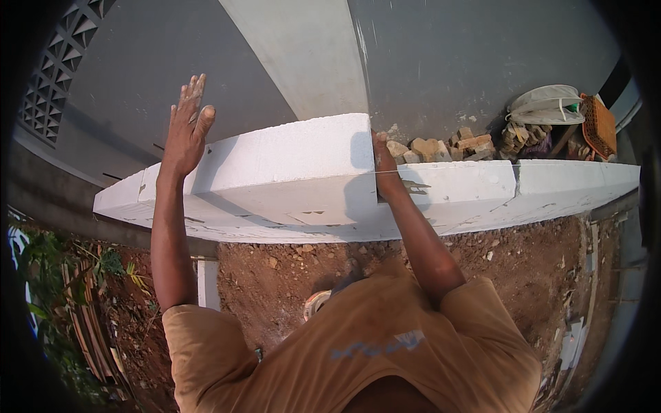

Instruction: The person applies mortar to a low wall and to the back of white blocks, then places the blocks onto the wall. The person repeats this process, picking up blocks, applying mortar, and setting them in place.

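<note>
At far left, a pierced vent (62, 65) is running up the grey wall (193, 55), while plants (41, 289) are growing below it and planks (86, 330) are lying beside them on the soil (261, 289). Next, the left hand (187, 127) is reaching up past the back edge of the white block (289, 151), its fingers standing straight, its grip wide and holding nothing; its forearm is crossing in front of the block. The block is sitting on the low wall (461, 182), its top rising above the course to its right. A pale column (303, 55) is standing behind, and the brown shirt (385, 323) is filling the lower middle. The right hand (384, 162) is resting against the block's right end; its fingers are partly hidden, so I cannot tell how tight its grip is. Further right, rubble (427, 148) is lying behind the low wall, then a whitish bag (547, 103) is leaning near an orange crate (599, 127).
</note>
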Available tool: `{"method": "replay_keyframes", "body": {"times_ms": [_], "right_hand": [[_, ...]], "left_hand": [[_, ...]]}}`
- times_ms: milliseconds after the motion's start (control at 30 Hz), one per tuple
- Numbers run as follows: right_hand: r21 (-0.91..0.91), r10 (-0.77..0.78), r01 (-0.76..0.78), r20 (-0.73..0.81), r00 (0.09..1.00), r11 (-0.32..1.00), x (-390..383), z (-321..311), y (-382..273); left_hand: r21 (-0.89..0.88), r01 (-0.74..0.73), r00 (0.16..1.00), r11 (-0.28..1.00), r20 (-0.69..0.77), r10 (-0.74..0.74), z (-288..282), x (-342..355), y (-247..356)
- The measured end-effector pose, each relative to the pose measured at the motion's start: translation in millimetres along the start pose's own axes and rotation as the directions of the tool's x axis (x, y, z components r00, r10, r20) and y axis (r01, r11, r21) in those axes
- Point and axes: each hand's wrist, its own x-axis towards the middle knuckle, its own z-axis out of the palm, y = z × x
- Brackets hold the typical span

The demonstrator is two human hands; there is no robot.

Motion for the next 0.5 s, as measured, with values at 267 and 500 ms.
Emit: {"method": "replay_keyframes", "body": {"times_ms": [267,500], "right_hand": [[-0.204,-0.316,0.291,-0.106,0.943,0.935,-2.6,-5.0,-2.0],[-0.489,-0.200,0.281,0.212,0.957,0.825,-143.6,-33.8,11.6]], "left_hand": [[-0.010,0.038,0.970,0.999,0.242,-0.034,40.8,-6.1,17.5],[-0.080,0.012,0.964,0.997,-0.266,-0.033,23.8,-60.8,16.8]]}}
